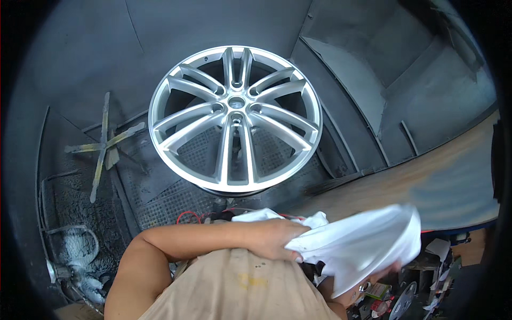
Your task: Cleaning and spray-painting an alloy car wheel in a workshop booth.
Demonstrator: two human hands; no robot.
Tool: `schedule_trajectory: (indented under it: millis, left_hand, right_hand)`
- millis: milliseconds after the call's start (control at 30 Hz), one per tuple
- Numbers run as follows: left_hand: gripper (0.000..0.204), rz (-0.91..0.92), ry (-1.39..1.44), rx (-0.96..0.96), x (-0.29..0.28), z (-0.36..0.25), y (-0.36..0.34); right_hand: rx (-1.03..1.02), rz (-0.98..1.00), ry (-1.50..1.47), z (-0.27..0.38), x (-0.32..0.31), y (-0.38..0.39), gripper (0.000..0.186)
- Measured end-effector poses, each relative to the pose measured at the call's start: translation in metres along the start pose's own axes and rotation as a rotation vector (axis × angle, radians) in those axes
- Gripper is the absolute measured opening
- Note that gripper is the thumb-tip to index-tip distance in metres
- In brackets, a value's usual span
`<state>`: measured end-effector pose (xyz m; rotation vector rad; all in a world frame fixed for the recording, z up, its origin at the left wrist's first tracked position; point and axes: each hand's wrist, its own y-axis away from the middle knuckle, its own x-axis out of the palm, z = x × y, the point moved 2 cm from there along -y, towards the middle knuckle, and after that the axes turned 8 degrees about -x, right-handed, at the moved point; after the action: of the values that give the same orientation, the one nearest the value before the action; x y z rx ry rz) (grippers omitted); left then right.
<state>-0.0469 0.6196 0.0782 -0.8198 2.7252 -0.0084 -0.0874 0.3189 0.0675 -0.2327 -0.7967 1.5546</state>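
Note:
Low in the picture my left hand point(277, 242) grips a white cloth point(362, 240), which spreads out to the right. My right hand point(385, 271) is mostly behind that cloth, at its lower right part, so its fingers are hidden. A silver multi-spoke wheel rim point(237, 170) lies face up above both hands, with a dark support partly showing under it.
A cross-shaped stand with tape-covered arms point(105, 146) is at the left, inside a grey metal booth point(80, 48). A coated hose fitting point(64, 272) sits at lower left. A wooden board point(362, 197) runs along the right, with cluttered items point(405, 301) below it.

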Motion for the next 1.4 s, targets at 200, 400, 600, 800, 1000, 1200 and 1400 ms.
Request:
schedule_trajectory:
  millis: [200,400,600,800,1000,1200,1400]
  left_hand:
    - [0.063,-0.283,-0.123,-0.345,-0.07,0.021,0.007]
    - [0.058,-0.345,-0.194,-0.23,-0.116,0.082,0.033]
    - [0.057,-0.146,-0.118,-0.186,-0.126,0.089,0.031]
    - [0.052,-0.283,-0.169,-0.164,-0.118,0.097,0.033]
    - [0.05,-0.441,-0.171,-0.339,-0.095,0.079,0.025]
    - [0.05,-0.604,-0.217,-0.235,-0.071,0.07,-0.029]
    - [0.047,-0.679,-0.257,-0.231,-0.062,0.07,-0.07]
  right_hand:
    - [0.114,0.088,0.98,-0.136,0.079,-0.186,0.036]
    - [0.364,0.397,1.224,-0.244,0.043,-0.163,0.051]
    - [0.259,0.71,1.317,-0.178,0.095,-0.118,0.041]
    - [0.472,1.41,0.993,-0.212,0.131,-0.143,0.036]
    - [0.511,1.616,0.931,-0.211,0.112,-0.147,0.032]
    - [0.082,1.54,1.099,-0.158,0.025,-0.193,0.044]
    - [-0.069,1.605,0.966,-0.219,0.021,-0.223,0.052]
